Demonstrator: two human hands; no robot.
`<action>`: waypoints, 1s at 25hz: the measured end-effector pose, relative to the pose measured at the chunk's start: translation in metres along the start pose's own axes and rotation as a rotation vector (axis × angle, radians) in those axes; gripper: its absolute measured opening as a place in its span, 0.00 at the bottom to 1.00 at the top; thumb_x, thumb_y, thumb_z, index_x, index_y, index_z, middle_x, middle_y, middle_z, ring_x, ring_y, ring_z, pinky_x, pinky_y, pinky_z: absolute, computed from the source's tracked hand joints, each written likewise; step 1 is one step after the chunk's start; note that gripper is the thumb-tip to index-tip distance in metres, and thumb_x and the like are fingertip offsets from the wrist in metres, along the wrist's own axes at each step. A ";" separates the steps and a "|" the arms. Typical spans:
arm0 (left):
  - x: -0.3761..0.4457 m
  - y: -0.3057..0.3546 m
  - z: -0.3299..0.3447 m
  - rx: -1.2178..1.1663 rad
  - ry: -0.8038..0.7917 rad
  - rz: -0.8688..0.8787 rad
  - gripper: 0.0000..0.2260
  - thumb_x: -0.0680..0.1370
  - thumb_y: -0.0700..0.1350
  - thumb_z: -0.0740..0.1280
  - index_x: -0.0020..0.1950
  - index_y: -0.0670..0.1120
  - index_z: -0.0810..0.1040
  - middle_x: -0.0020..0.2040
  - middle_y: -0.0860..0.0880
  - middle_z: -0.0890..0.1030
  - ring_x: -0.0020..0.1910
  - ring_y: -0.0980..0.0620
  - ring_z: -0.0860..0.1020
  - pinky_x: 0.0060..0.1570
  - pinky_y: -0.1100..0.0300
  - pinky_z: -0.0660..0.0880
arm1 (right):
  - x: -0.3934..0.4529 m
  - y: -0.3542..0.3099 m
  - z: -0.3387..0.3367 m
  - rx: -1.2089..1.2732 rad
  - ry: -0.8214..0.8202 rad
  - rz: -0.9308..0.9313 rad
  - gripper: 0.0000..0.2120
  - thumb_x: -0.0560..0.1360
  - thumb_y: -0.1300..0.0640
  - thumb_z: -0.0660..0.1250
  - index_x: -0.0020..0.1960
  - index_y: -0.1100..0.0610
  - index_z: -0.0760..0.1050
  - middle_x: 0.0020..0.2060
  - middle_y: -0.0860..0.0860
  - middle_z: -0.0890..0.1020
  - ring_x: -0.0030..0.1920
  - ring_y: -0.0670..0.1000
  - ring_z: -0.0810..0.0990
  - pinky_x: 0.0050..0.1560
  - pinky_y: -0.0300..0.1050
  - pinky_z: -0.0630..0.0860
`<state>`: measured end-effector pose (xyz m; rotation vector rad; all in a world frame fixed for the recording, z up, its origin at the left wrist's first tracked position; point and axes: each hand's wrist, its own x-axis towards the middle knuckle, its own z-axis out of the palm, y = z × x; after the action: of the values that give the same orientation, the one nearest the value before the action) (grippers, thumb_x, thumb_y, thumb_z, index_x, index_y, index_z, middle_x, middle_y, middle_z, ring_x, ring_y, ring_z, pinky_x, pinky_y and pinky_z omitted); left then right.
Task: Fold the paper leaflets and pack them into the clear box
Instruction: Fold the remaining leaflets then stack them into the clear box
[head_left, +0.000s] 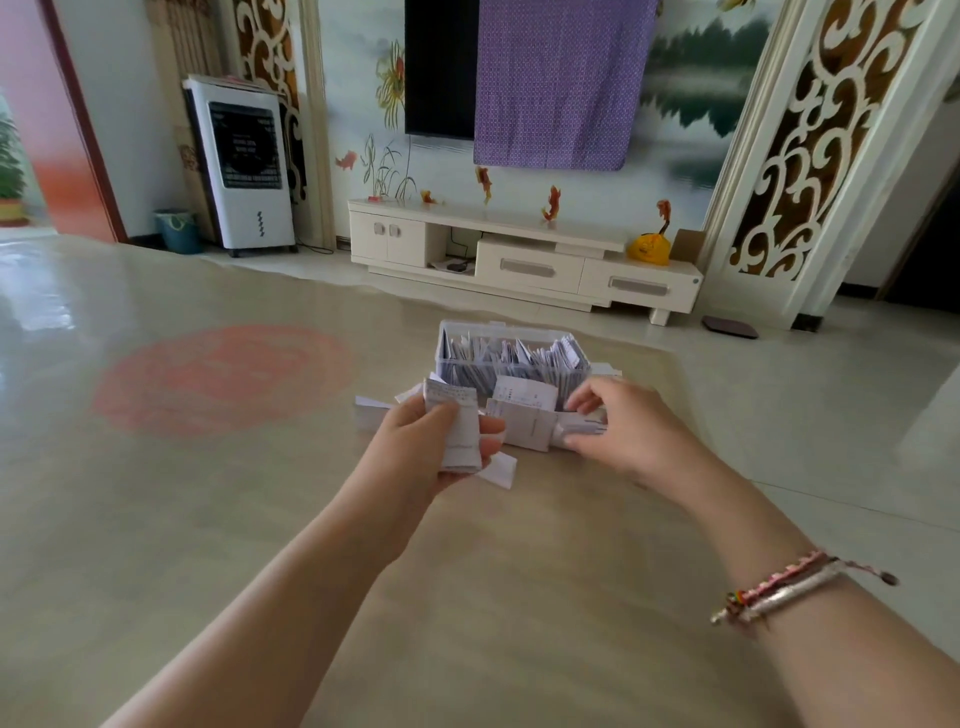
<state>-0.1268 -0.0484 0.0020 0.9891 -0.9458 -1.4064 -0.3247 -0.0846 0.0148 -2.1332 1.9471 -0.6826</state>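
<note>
— Where is the box?
— The clear box (514, 358) stands on the floor mat (260, 519), just beyond both hands, and it is packed with folded leaflets (519, 356) standing on edge.

— What is the left hand doing?
— The left hand (415, 441) has its fingers and thumb curled round a folded leaflet (457, 426), held upright just in front of the box's near left corner.

— And the right hand?
— The right hand (623, 431) pinches a flat paper (576, 428) between thumb and fingers, just in front of the box's near right side. That paper lies among loose leaflets (524, 415) that lean against the box's front wall, between the two hands.

— Anything else on that arm?
— Bracelets (779, 592) at the wrist.
</note>
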 end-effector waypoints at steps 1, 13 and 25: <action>-0.001 -0.002 -0.001 0.023 -0.007 0.004 0.09 0.82 0.38 0.59 0.56 0.38 0.77 0.42 0.45 0.85 0.36 0.52 0.81 0.50 0.54 0.79 | -0.001 0.003 0.004 -0.041 -0.017 0.021 0.04 0.71 0.56 0.69 0.44 0.48 0.76 0.44 0.47 0.80 0.49 0.52 0.78 0.48 0.45 0.75; -0.021 0.005 0.003 -0.015 0.014 -0.133 0.16 0.82 0.49 0.58 0.57 0.37 0.76 0.43 0.40 0.83 0.36 0.48 0.80 0.39 0.57 0.80 | -0.038 -0.041 -0.024 0.730 -0.154 -0.169 0.02 0.72 0.63 0.71 0.45 0.60 0.82 0.37 0.53 0.84 0.37 0.52 0.80 0.41 0.40 0.77; -0.009 0.013 -0.019 -0.164 -0.083 -0.142 0.10 0.81 0.39 0.59 0.56 0.34 0.75 0.40 0.39 0.80 0.31 0.51 0.75 0.33 0.62 0.78 | -0.012 -0.034 0.006 0.436 -0.001 -0.150 0.12 0.72 0.53 0.72 0.55 0.49 0.76 0.46 0.45 0.76 0.38 0.39 0.70 0.38 0.31 0.68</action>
<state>-0.1047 -0.0408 0.0082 0.8945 -0.8191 -1.6278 -0.2923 -0.0701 0.0210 -2.0084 1.4730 -1.0234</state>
